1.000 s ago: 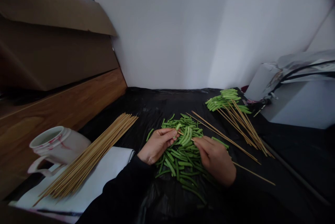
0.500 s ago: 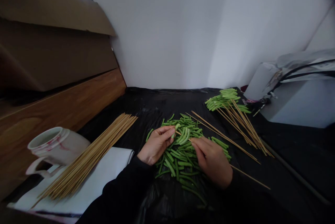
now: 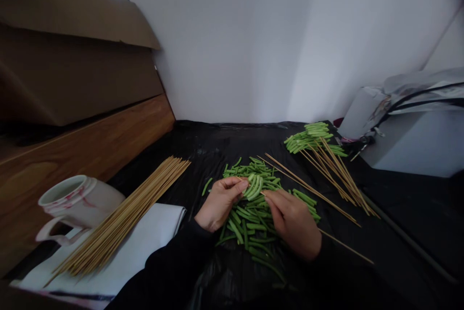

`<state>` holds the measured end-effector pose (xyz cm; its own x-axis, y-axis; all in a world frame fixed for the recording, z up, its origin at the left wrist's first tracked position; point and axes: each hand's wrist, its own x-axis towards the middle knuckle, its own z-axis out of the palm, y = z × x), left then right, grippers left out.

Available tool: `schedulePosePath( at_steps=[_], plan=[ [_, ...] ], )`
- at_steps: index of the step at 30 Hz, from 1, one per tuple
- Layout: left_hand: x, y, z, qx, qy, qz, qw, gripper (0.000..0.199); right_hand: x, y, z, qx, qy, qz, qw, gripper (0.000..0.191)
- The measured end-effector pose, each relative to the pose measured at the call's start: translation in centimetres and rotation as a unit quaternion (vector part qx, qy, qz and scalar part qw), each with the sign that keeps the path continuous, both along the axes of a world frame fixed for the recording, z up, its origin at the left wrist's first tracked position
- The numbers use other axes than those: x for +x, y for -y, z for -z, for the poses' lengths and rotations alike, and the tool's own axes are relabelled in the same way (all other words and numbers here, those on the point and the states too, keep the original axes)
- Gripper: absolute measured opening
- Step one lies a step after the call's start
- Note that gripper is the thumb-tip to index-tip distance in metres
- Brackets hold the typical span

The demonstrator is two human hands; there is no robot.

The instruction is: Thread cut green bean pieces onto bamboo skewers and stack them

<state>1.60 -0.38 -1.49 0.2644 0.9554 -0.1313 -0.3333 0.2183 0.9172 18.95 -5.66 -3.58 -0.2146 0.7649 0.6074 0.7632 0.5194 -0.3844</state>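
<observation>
Over a loose pile of cut green beans [image 3: 246,223], both hands meet at one bamboo skewer [image 3: 346,245]. Several bean pieces [image 3: 254,187] sit side by side, threaded across it. My right hand [image 3: 295,223] is closed around the skewer just right of those beans, and its long end sticks out past the hand to the lower right. My left hand [image 3: 222,202] pinches at the left edge of the threaded beans, thumb and forefinger together by the skewer's tip. What lies between these fingertips is mostly hidden.
Loose skewers [image 3: 123,223] lie bundled at left on white paper [image 3: 159,225], beside a mug [image 3: 87,203]. Bean-laden skewers [image 3: 311,137] are stacked at back right, with more beaned skewers [image 3: 308,186] nearer. A cardboard box [image 3: 79,73] and grey-white box [image 3: 413,140] flank the black sheet [image 3: 217,143].
My left fingers have shifted slightly right, closer against the threaded beans. The bean piece seen at their tips earlier now sits nearer the others. My right hand has barely moved.
</observation>
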Motion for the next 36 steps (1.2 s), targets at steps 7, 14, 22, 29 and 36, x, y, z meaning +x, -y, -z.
schedulePosePath(
  at_steps=[7, 14, 22, 29, 36],
  plan=[
    [-1.7, -1.1, -0.9, 0.066, -0.087, -0.060, 0.992, 0.033, 2.4, -0.9, -0.3, 0.055, 0.002, 0.067, 0.996, 0.025],
    [-2.2, -1.4, 0.1, 0.226, -0.315, -0.010, 0.922, 0.015, 3.1, -1.2, -0.2, 0.061, 0.005, 0.086, 0.994, 0.026],
    [-1.8, -0.7, 1.1, 0.401, -0.495, 0.052, 0.769, 0.013, 2.7, -1.0, -0.3, 0.054, 0.014, 0.082, 0.995, 0.027],
    [-1.2, -0.4, 1.6, 0.446, -0.566, 0.051, 0.691, 0.008, 2.4, -1.0, -0.2, 0.054, 0.020, 0.072, 0.996, 0.026],
    [-1.3, -0.4, 0.8, 0.423, -0.494, 0.023, 0.759, 0.003, 2.5, -1.0, -0.1, 0.062, 0.016, 0.066, 0.996, 0.027]
  ],
)
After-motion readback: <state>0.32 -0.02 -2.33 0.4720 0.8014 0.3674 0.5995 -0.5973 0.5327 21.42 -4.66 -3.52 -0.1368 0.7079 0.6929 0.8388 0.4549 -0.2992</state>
